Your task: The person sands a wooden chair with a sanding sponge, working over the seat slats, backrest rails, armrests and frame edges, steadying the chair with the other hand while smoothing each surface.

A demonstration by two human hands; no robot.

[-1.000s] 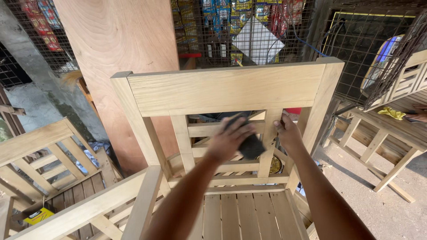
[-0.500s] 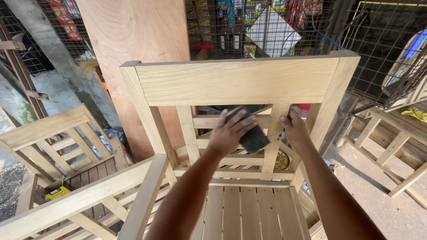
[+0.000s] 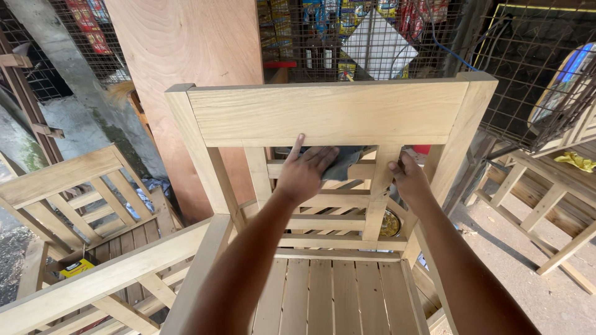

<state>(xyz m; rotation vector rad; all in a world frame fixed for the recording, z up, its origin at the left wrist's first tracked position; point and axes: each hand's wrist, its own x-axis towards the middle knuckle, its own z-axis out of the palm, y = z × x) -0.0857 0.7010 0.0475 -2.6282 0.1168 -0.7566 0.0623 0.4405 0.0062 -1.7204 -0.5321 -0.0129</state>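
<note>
An unfinished pale wooden chair [image 3: 335, 111] stands in front of me, its wide top rail facing the camera. My left hand [image 3: 305, 172] presses a dark grey sanding sheet [image 3: 345, 162] flat against a crosspiece just under the top rail. My right hand [image 3: 408, 180] grips the vertical slat [image 3: 380, 198] at the right of the chair back. Both forearms reach over the slatted seat [image 3: 335, 291].
A tall plywood sheet [image 3: 186, 68] leans behind the chair. A wire mesh wall [image 3: 372, 37] with packaged goods is at the back. More bare wooden chair frames stand at the left [image 3: 68, 198] and right [image 3: 546, 211]. A small yellow box [image 3: 76, 267] lies on the floor.
My left hand has slid the sanding sheet upward and left along the chair back. The view has come closer to the chair. My right hand stays on the slat.
</note>
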